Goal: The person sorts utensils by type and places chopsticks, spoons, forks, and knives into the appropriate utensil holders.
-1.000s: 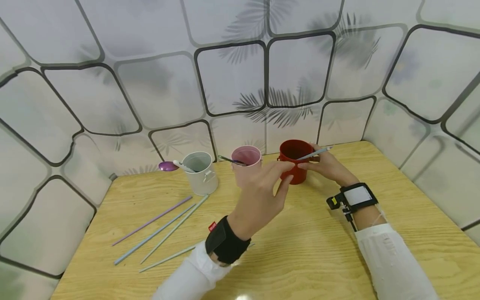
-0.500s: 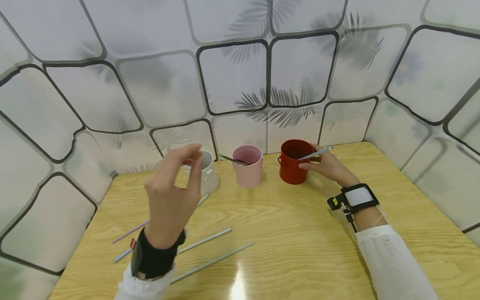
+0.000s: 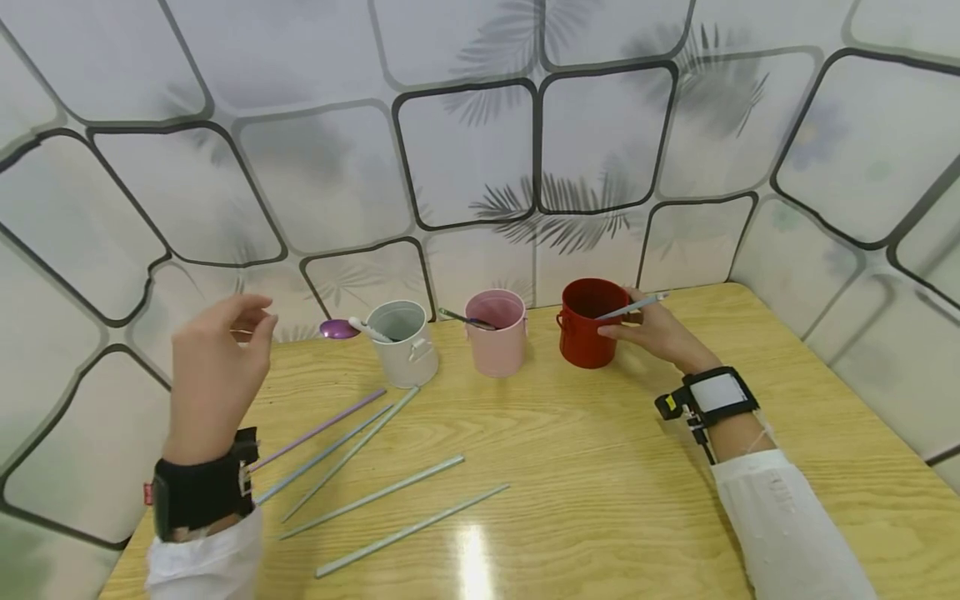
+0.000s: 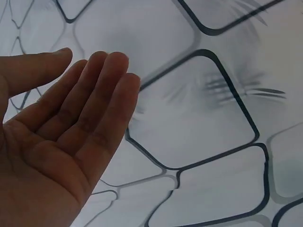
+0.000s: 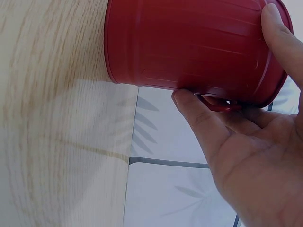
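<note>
My right hand (image 3: 658, 336) holds the small red bucket (image 3: 583, 340) from its right side. In the right wrist view, the thumb lies along the bucket's wall near the rim and the other fingers are around its handle side. A light blue slender handle (image 3: 630, 307) leans out over the bucket's rim; its lower end is hidden inside. My left hand (image 3: 216, 371) is raised at the left above the table. Its palm shows bare in the left wrist view, fingers relaxed and thumb apart. Nearest to it is a purple spoon (image 3: 339, 329) sticking out of the white bucket (image 3: 408, 360).
Between the white and red buckets stands a pink bucket (image 3: 498, 352) with a dark, green-tipped utensil (image 3: 465, 318) across its rim. Several thin sticks lie on the wooden table (image 3: 600, 492), among them a purple stick (image 3: 322, 428) and a green stick (image 3: 412, 531). A patterned curtain (image 3: 465, 167) encloses the back and sides.
My left hand has moved away from the red bucket, passing leftward over the pink and white buckets to the table's left side. The right hand has stayed on the red bucket.
</note>
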Motion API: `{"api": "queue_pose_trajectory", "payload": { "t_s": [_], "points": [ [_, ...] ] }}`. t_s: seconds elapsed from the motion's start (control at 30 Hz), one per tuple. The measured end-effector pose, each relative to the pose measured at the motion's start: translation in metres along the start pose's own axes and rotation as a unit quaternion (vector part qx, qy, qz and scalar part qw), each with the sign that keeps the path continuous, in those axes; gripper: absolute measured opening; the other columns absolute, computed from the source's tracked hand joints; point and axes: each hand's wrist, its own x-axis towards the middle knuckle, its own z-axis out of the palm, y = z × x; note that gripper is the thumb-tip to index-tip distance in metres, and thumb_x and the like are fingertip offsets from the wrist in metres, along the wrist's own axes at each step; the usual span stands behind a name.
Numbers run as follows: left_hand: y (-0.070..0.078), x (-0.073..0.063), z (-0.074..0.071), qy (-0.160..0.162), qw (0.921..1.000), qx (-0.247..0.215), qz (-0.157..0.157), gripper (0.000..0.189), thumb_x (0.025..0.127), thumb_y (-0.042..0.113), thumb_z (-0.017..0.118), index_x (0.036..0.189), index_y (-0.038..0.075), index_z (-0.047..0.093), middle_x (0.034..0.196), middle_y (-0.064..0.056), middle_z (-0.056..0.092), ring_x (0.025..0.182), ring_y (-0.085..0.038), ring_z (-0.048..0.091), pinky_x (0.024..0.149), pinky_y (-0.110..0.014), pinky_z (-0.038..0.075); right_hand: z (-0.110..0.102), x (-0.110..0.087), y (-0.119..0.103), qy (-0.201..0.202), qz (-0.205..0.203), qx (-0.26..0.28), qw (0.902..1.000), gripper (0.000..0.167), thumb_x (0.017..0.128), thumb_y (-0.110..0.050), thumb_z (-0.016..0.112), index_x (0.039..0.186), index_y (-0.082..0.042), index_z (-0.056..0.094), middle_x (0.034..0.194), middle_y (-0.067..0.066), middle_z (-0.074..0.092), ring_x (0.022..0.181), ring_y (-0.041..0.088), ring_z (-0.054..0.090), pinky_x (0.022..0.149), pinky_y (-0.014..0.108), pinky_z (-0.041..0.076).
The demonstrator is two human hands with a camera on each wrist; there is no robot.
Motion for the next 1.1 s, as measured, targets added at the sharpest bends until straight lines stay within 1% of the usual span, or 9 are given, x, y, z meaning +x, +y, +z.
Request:
{"api": "queue_pose_trajectory", "payload": {
  "t_s": [0.13,0.23,0.37,0.43,0.57,0.7,0.87,0.97,1.1],
  "points": [
    [-0.020,0.001,0.004,-0.068,0.9967,0.013,-0.043,0.021,0.098,-0.001,0.064,0.117,-0.009,0.069,0.097,-0.027,0.070,0.086,-0.040,0.066,0.078,-0.050,0.053,0.001,0.000,-0.002,-0.001,0.001,0.001,1.0000,0.070,0.097,-0.002,0.071,0.154,0.008,0.033,0.150,0.029,0.045,0.141,0.046,0.041,0.113,0.062,0.037],
    [-0.032,0.002,0.013,-0.121,0.9908,0.010,-0.060,0.021,0.100,0.001,0.063,0.116,-0.011,0.068,0.098,-0.029,0.069,0.086,-0.041,0.067,0.075,-0.055,0.054,0.001,0.000,-0.002,-0.001,-0.001,-0.001,1.0000,0.070,0.096,-0.002,0.071,0.154,0.008,0.033,0.150,0.029,0.045,0.140,0.047,0.041,0.113,0.063,0.037],
    [-0.049,0.001,0.030,-0.161,0.9853,0.008,-0.057,0.018,0.098,0.001,0.065,0.111,-0.010,0.070,0.095,-0.028,0.071,0.083,-0.041,0.068,0.071,-0.056,0.054,0.001,-0.001,-0.003,-0.001,-0.003,-0.002,1.0000,0.070,0.096,-0.002,0.071,0.154,0.008,0.034,0.150,0.029,0.045,0.140,0.047,0.041,0.113,0.062,0.037],
    [-0.054,0.000,0.039,-0.184,0.9811,0.016,-0.057,0.017,0.097,0.001,0.067,0.108,-0.010,0.071,0.094,-0.027,0.072,0.081,-0.040,0.069,0.070,-0.055,0.054,0.001,-0.001,-0.003,-0.001,-0.004,-0.001,1.0000,0.069,0.096,-0.002,0.071,0.154,0.008,0.034,0.150,0.029,0.045,0.140,0.047,0.041,0.113,0.063,0.037],
    [-0.056,-0.002,0.053,-0.252,0.9650,0.028,-0.069,0.018,0.096,0.002,0.067,0.108,-0.010,0.071,0.100,-0.028,0.072,0.087,-0.042,0.069,0.075,-0.055,0.055,0.001,-0.001,-0.002,-0.002,0.000,0.001,1.0000,0.070,0.097,-0.003,0.071,0.155,0.007,0.033,0.151,0.028,0.044,0.139,0.046,0.042,0.112,0.061,0.039],
    [-0.059,-0.006,0.068,-0.299,0.9518,0.023,-0.067,0.014,0.095,0.001,0.068,0.102,-0.010,0.072,0.096,-0.025,0.072,0.085,-0.038,0.069,0.076,-0.054,0.056,0.000,-0.001,-0.003,-0.004,0.011,0.002,0.9999,0.070,0.098,-0.006,0.070,0.156,0.005,0.032,0.152,0.026,0.044,0.139,0.044,0.043,0.110,0.059,0.042],
    [-0.067,-0.012,0.089,-0.339,0.9396,0.007,-0.049,0.006,0.090,-0.003,0.071,0.086,-0.005,0.074,0.084,-0.016,0.072,0.077,-0.029,0.067,0.072,-0.049,0.057,0.001,0.000,-0.001,-0.008,-0.002,0.011,0.9999,0.071,0.098,-0.003,0.070,0.156,0.006,0.031,0.152,0.028,0.043,0.140,0.046,0.041,0.113,0.061,0.038],
    [-0.069,-0.016,0.098,-0.353,0.9346,0.007,-0.042,0.006,0.088,-0.002,0.073,0.083,-0.002,0.076,0.085,-0.014,0.073,0.080,-0.029,0.068,0.073,-0.049,0.058,0.001,0.000,-0.001,-0.008,-0.006,0.014,0.9999,0.071,0.097,-0.002,0.070,0.156,0.006,0.031,0.152,0.028,0.043,0.139,0.045,0.042,0.112,0.062,0.038],
    [-0.067,-0.019,0.106,-0.372,0.9275,0.010,-0.038,0.004,0.087,0.000,0.076,0.084,-0.002,0.077,0.087,-0.014,0.074,0.083,-0.030,0.070,0.076,-0.047,0.059,0.001,0.000,0.000,-0.006,-0.002,0.008,1.0000,0.071,0.097,-0.002,0.070,0.156,0.006,0.032,0.152,0.028,0.043,0.139,0.045,0.042,0.112,0.062,0.038]
  ]
}}
